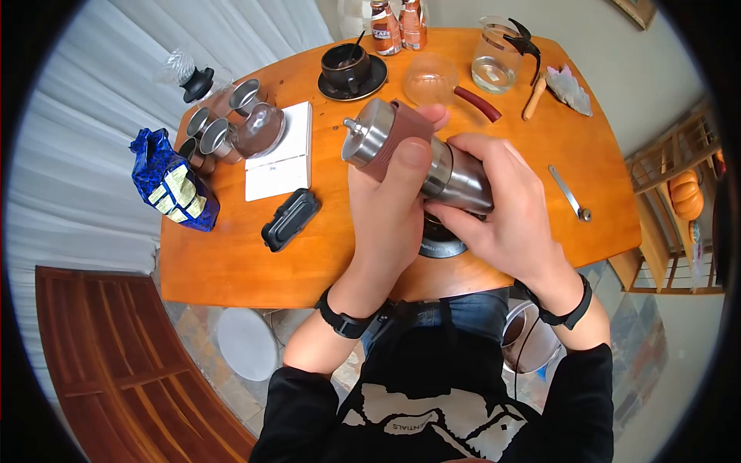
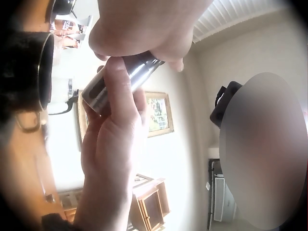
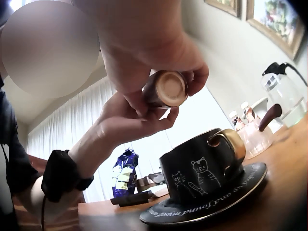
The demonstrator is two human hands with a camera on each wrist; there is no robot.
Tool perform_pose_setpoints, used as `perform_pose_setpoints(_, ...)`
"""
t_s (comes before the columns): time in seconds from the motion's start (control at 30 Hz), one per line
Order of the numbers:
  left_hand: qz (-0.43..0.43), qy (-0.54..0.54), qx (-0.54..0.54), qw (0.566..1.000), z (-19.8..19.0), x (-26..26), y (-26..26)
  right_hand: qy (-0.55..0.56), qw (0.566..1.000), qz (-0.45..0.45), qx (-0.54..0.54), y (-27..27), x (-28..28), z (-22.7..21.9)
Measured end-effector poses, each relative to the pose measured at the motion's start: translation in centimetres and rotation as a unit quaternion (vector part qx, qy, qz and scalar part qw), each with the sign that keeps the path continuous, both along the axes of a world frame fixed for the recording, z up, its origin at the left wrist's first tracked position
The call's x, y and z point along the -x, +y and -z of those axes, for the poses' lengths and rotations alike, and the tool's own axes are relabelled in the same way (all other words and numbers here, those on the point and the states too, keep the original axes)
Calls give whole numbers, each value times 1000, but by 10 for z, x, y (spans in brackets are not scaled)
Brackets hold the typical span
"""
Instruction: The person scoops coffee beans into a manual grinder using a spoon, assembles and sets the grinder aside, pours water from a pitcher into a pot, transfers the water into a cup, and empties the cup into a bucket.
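A steel hand coffee grinder (image 1: 467,181) with a brown band is held tilted over the near part of the table, its crank off. My left hand (image 1: 386,216) grips it around the band, thumb along the upper side. Around the plain steel lower end curls my right hand (image 1: 517,208). The grinder's round base (image 3: 171,89) faces the camera in the right wrist view. Below the hands stands a black cup (image 3: 192,168) with cat drawings and a gold handle, on a black saucer (image 3: 207,207); the hands mostly hide it in the head view.
The crank handle (image 1: 570,194) lies at the right. A black tray-like object (image 1: 291,220), white notebook (image 1: 262,179), blue bag (image 1: 174,181) and steel cups (image 1: 218,137) are at the left. Farther back are another black cup (image 1: 345,68), a red-handled glass pot (image 1: 430,79) and a glass jug (image 1: 494,65).
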State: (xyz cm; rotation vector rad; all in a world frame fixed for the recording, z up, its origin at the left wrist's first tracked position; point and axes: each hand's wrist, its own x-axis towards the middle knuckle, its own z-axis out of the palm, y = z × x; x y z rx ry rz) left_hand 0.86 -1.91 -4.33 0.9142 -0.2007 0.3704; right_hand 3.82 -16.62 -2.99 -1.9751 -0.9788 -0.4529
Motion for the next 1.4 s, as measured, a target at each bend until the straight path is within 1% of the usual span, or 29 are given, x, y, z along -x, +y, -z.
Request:
perform_pose_setpoints(0.03, -9, -2, -6, 1000, -1, 1, -2, -39, 999, 8, 9, -2, 1, 1)
perform_pose_setpoints(0.1, -15, -4, -15, 1000, -2, 2, -9, -25, 1000, 5, -10, -4, 4, 2)
perform_pose_setpoints(0.17, -51, -9, 12, 999, -2, 1, -17, -14, 999, 2, -29, -4, 7, 4)
perform_pose_setpoints(0.23, -48, -20, 18, 998, 1, -1, -20, -34, 998, 41, -34, -1, 13, 6)
perform_pose_setpoints(0.27, -45, -32, 27, 998, 2, -2, -21, -33, 998, 43, -36, -2, 13, 6)
perform_pose_setpoints(0.3, -44, -31, 26, 998, 2, -1, -21, -55, 997, 49, -15, -3, 13, 5)
perform_pose_setpoints(0.37, -55, 3, -19, 998, 0, 1, -22, -75, 996, 55, 5, -5, 13, 3)
perform_pose_setpoints(0.4, -56, 3, -19, 998, 1, 1, -21, -57, 997, 46, 4, -6, 14, 1)
perform_pose_setpoints(0.47, -38, -2, -66, 997, 6, 2, -17, -38, 999, 37, 3, -7, 13, 2)
perform_pose_setpoints(0.57, -13, -16, -56, 998, 4, 5, -18, -64, 997, 46, 10, -8, 12, 3)
perform_pose_setpoints(0.63, 5, -21, -52, 998, 6, 8, -16, -19, 999, 30, 18, -8, 17, 0)
perform_pose_setpoints(0.77, 49, -18, -42, 998, 3, 14, -11, -5, 999, 32, 35, -6, 21, -7)
perform_pose_setpoints(0.8, 22, -19, -94, 995, 5, 16, -11, 18, 999, 16, 39, -6, 21, -7)
perform_pose_setpoints(0.83, 20, -21, -95, 995, 7, 17, -10, 38, 998, 0, 42, -7, 19, -8)
perform_pose_setpoints(0.9, 26, -2, -91, 995, 10, 18, -8, 33, 999, -1, 37, -7, 15, -1)
perform_pose_setpoints(0.97, 14, 9, -71, 997, 7, 16, -10, 29, 999, 4, 29, -9, 12, 1)
perform_pose_setpoints(1.03, 38, -37, 59, 997, -6, 11, -9, 12, 997, 31, 63, -11, 12, -1)
perform_pose_setpoints(1.07, 42, -34, 72, 996, -17, 11, -6, 10, 998, 31, 62, -10, 13, -3)
perform_pose_setpoints(1.1, 42, -36, 71, 996, -17, 9, -5, 3, 998, 37, 58, -8, 14, -6)
perform_pose_setpoints(1.17, 34, -37, 15, 999, -17, 4, -2, -5, 998, 43, 53, -6, 15, -8)
perform_pose_setpoints(1.2, 22, -41, 15, 999, -22, 4, -6, 9, 998, 40, 45, -5, 14, -8)
perform_pose_setpoints(1.27, 26, -37, 9, 999, -21, 3, -7, 22, 998, 34, 37, -3, 14, -9)
perform_pose_setpoints(1.33, 31, -30, 5, 999, -18, 4, -5, 98, 995, -23, -18, -1, 14, -12)
perform_pose_setpoints(1.37, 62, -49, -34, 996, -15, 5, -1, 99, 995, -23, -17, -5, 14, -18)
perform_pose_setpoints(1.4, 93, -67, -73, 991, -13, 7, 2, 206, 975, -76, 17, -10, 14, -26)
